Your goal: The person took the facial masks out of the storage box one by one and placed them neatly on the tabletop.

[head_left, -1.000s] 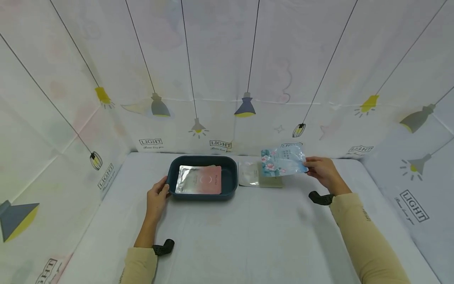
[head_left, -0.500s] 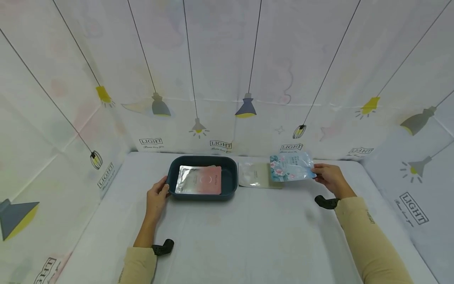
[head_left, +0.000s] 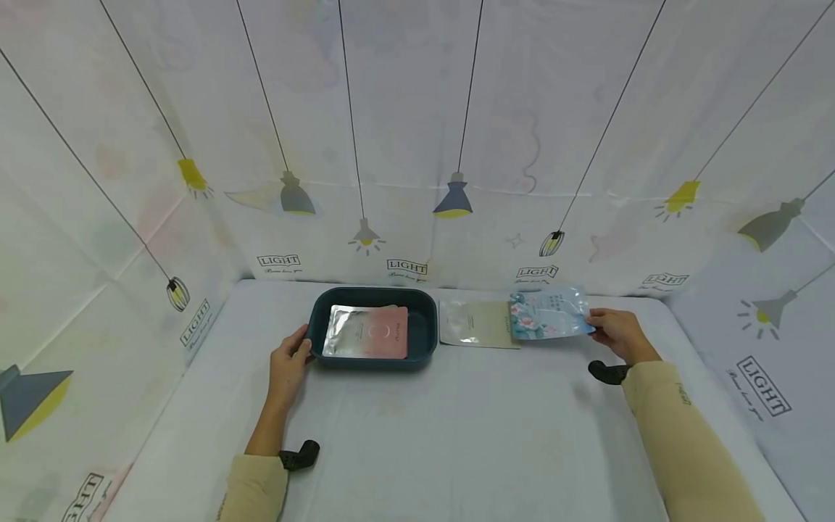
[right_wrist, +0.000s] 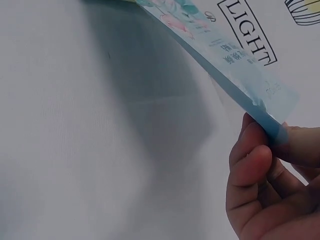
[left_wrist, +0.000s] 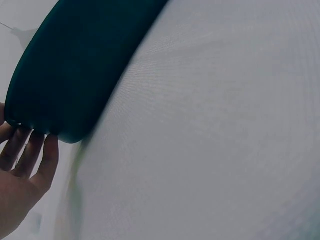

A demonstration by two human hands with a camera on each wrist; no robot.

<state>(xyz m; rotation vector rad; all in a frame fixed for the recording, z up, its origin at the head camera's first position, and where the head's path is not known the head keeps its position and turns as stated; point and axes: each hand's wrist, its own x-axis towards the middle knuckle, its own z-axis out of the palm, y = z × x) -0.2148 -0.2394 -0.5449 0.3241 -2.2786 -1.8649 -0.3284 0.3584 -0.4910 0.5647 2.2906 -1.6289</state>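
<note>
My right hand point(head_left: 620, 335) pinches the right edge of a light-blue, flower-printed sheet-mask packet point(head_left: 548, 313). Thumb and fingers meet on its end in the right wrist view, where the packet point(right_wrist: 235, 70) tilts above the white cloth. Its left end overlaps a silver and pale-green packet point(head_left: 479, 323) lying beside the tray. At the left end of a dark teal tray point(head_left: 427, 333), my left hand point(head_left: 288, 366) has its fingertips against the wall; the left wrist view shows several fairly straight fingers point(left_wrist: 49, 157) touching it. Silver and pink packets point(head_left: 368, 332) lie stacked inside the tray.
A white cloth point(head_left: 470, 435) covers the table. Close behind the tray rises a pale backdrop point(head_left: 404, 239) printed with lamps, and it continues along both sides. Each wrist wears a black camera mount, the left one point(head_left: 301, 454) and the right one point(head_left: 607, 373).
My right hand has moved right and slightly nearer with the flowered packet, lowering it and uncovering more of the pale-green packet. The left hand and tray have stayed in place.
</note>
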